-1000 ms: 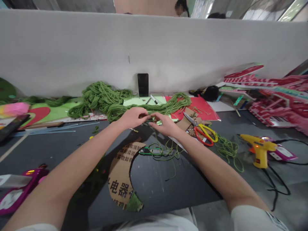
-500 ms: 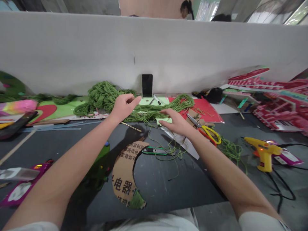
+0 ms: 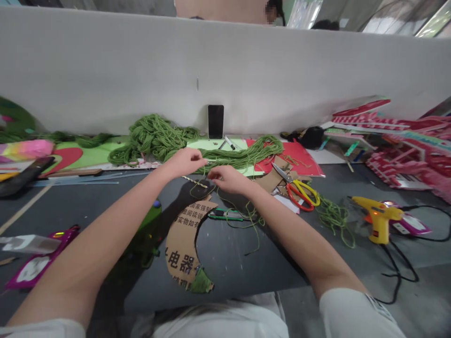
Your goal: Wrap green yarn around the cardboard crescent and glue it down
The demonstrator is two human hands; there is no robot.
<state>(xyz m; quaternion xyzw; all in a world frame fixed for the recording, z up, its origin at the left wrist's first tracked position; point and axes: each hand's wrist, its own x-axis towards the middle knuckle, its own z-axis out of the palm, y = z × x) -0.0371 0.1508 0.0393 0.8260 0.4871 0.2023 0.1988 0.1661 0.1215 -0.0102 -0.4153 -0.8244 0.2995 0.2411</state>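
Note:
My left hand (image 3: pixel 188 161) is closed in a pinch over the near side of the green yarn (image 3: pixel 243 157), its fingertips on thin strands. Close by on the right, my right hand (image 3: pixel 227 179) has its fingers curled together around loose strands that trail down to the table. Below both hands lies a crescent-shaped cardboard piece (image 3: pixel 179 239) with printed characters; its lower tip is wrapped in green yarn. A green and black utility knife (image 3: pixel 227 215) rests beside the crescent, partly under loose yarn. A thin twisted stick (image 3: pixel 195 182) lies just under my left hand.
Red-and-yellow-handled scissors (image 3: pixel 299 192) lie on cardboard scraps to the right, near a yellow glue gun (image 3: pixel 378 216) with a black cord. A phone (image 3: pixel 215 121) leans on the white partition (image 3: pixel 105 70). Pink striped pieces (image 3: pixel 412 155) pile up at far right.
Both hands have come closer together, my right hand moving left and my left hand slightly down. Their fingers have closed on yarn strands. The white paper under my right hand has shifted.

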